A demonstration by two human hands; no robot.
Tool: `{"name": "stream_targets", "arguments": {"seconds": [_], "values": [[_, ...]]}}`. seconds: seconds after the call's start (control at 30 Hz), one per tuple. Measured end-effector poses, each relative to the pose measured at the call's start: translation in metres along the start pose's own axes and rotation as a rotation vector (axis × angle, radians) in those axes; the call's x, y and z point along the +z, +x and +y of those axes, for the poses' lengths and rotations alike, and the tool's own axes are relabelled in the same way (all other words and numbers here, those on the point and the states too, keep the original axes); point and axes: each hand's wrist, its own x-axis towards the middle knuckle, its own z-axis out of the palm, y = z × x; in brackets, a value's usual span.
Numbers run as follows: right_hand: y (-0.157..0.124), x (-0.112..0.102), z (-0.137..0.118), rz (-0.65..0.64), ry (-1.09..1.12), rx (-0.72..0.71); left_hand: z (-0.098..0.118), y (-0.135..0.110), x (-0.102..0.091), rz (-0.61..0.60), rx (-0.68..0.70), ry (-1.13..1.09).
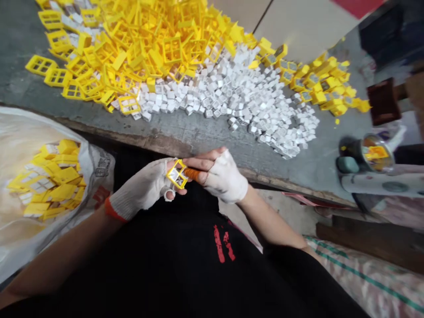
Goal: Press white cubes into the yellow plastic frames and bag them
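Observation:
My left hand (145, 183), in a white knit glove with bare fingertips, holds a small yellow plastic frame (177, 173) in front of my body. White pieces show inside the frame's openings. My right hand (220, 174), in a similar glove, is closed at the frame's right side. An orange-wrapped digit of it presses against that edge, while other fingers reach behind. Whether the right fingers also pinch a small piece is hidden. Beyond both hands, a heap of small white cube-like pieces (261, 106) and a large pile of yellow frames (142, 48) lie on the grey table (205, 132).
At left, an open white plastic bag (99, 170) contains yellow-and-white assembled pieces (56, 181). More yellow pieces with grey panes (321, 84) lie at the table's far right. A clear container (377, 152) with yellow bits stands near the right edge. A pale panel (291, 26) rises behind the heaps.

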Motion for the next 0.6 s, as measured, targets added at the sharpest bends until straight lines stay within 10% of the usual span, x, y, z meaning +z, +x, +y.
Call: {"name": "stream_targets", "arguments": {"seconds": [0.13,0.33,0.47,0.6], "values": [[-0.017,0.004,0.005,-0.068,-0.050,0.148,0.000,0.002,0.003,0.089,0.038,-0.026],[-0.051,0.002,0.107,0.272,-0.128,0.950,-0.001,0.013,0.009,0.205,0.111,-0.046],[-0.047,0.009,0.142,0.222,-0.086,0.972,-0.003,0.013,0.014,0.235,0.106,-0.029],[-0.038,0.016,0.106,0.408,0.288,0.899,-0.005,0.013,0.014,0.243,0.107,-0.029]]}}
